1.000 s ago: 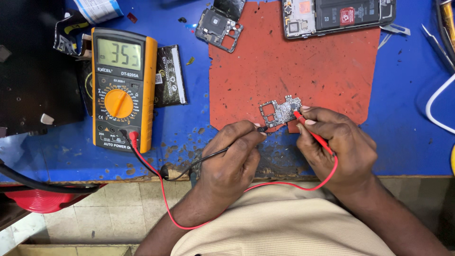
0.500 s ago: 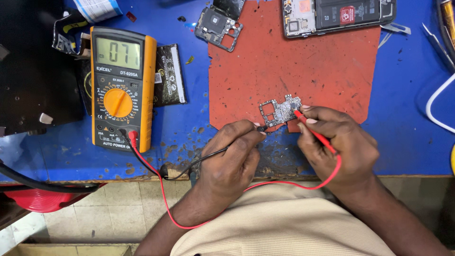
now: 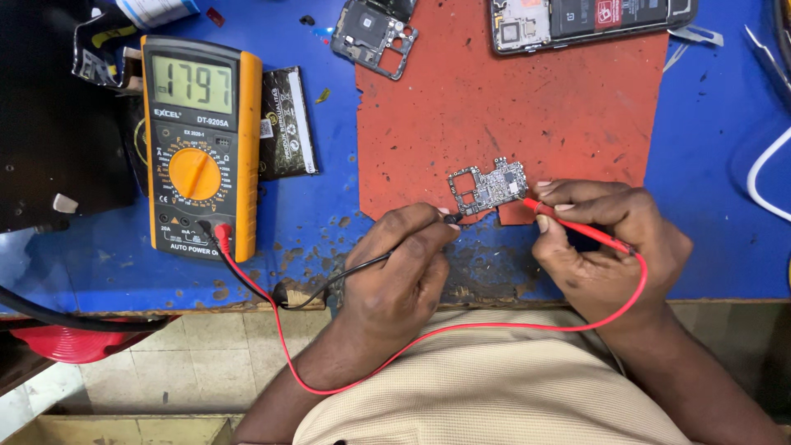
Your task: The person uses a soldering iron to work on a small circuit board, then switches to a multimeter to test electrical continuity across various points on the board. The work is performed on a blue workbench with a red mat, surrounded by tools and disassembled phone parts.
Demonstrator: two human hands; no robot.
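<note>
Circuit board (image 3: 488, 188) on red mat (image 3: 527, 107) is probed: black probe (image 3: 412, 245) gripped by left hand (image 3: 401, 276), red probe (image 3: 577, 231) by right hand (image 3: 606, 251); multimeter (image 3: 200, 147) w/ reading shown, test underway.

Both forearms are bare from the lower frame edge up to the wrists, with no sleeve, watch or band showing on either. The left hand (image 3: 395, 272) wears no ring or glove, and its short nails are plain. The right hand (image 3: 606, 247) is just as bare, its pale, trimmed nails showing on the fingers (image 3: 568, 191) at its far side. Below and between the two hands, close to the wrists, the person's shirt (image 3: 494, 387) fills the bottom of the view: a beige, finely ribbed knit fabric, plain and without any print, pocket or buttons in sight.
</note>
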